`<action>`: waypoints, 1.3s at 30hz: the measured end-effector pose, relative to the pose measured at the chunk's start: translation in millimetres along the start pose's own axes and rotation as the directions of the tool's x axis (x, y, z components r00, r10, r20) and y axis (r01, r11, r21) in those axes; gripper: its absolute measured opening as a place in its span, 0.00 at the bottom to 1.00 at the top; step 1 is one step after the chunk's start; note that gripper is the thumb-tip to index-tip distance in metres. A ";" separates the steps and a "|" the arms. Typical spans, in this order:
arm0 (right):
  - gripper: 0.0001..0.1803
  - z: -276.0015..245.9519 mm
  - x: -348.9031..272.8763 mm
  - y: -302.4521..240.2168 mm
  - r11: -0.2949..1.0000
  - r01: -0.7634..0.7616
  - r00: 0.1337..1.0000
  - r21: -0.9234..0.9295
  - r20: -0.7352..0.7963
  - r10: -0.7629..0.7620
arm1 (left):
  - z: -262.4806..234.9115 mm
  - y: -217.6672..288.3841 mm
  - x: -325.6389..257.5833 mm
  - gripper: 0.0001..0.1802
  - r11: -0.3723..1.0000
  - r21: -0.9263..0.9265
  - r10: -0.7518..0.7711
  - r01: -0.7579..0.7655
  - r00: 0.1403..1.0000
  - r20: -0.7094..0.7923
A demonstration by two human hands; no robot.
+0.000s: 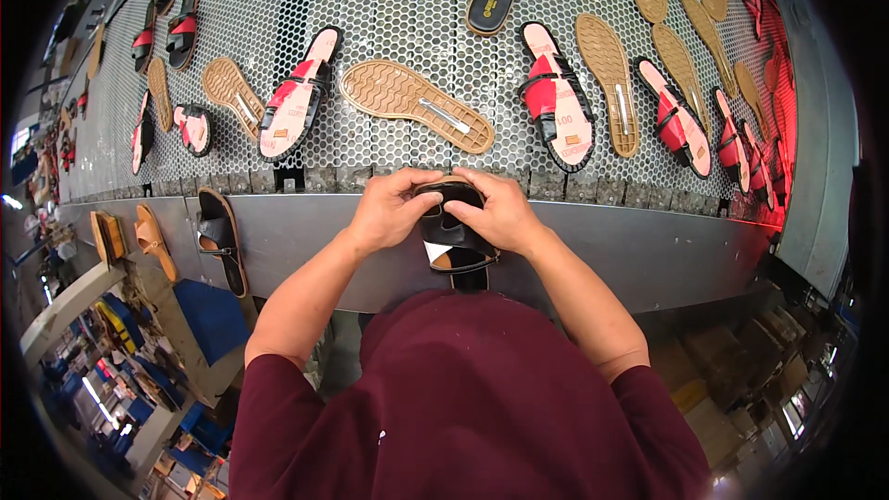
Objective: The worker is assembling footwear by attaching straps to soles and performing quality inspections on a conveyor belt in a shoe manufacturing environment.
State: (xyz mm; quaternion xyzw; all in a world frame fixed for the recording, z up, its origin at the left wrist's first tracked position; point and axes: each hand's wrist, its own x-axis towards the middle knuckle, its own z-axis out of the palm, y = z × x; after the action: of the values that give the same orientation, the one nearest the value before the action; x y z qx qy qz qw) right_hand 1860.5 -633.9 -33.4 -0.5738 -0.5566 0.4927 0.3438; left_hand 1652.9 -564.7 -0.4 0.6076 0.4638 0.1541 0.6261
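Both hands grip one black sandal [452, 239] — the left hand [391, 211] curled round its left side and toe end, the right hand [500, 213] closed over its right side, fingers pressing on the strap. That sandal sits at the near edge of the perforated belt [389, 0], over the grey metal ledge [648, 250], heel end toward the person. On the belt just beyond the hands lies a tan sole [415, 104], tread up. Left of that sole — a red-strapped sandal [298, 94]; right of it, another red-strapped sandal [556, 97]. Another black sandal [220, 239] rests on the ledge, well left of the hands.
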 end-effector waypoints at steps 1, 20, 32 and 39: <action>0.32 -3.4 3.0 -4.3 1.000 0.000 1.000 0.017 0.007 -0.001 | 0.8 2.9 2.0 0.18 0.999 -0.036 -0.008 0.008 1.000 0.003; 0.12 -65.7 2.4 -53.8 0.986 0.057 0.997 0.159 -0.050 -0.050 | 47.4 42.7 -2.9 0.17 0.812 -0.583 -0.119 0.025 0.985 -0.123; 0.11 -72.4 -6.1 -45.6 0.983 -0.030 0.999 0.180 -0.011 0.033 | 64.6 45.3 0.1 0.11 0.891 -0.454 -0.079 -0.026 0.975 -0.209; 0.12 -76.0 -7.3 -46.2 0.941 -0.190 0.982 0.279 0.049 0.184 | 75.2 46.1 2.4 0.08 0.911 -0.381 0.047 -0.159 0.957 -0.287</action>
State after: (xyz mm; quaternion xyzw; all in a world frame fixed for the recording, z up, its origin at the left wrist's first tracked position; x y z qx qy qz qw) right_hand 1919.5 -622.8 32.7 -0.5636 -0.4272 0.6038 0.3677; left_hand 1729.0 -599.5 27.6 0.4635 0.4708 0.3606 0.6584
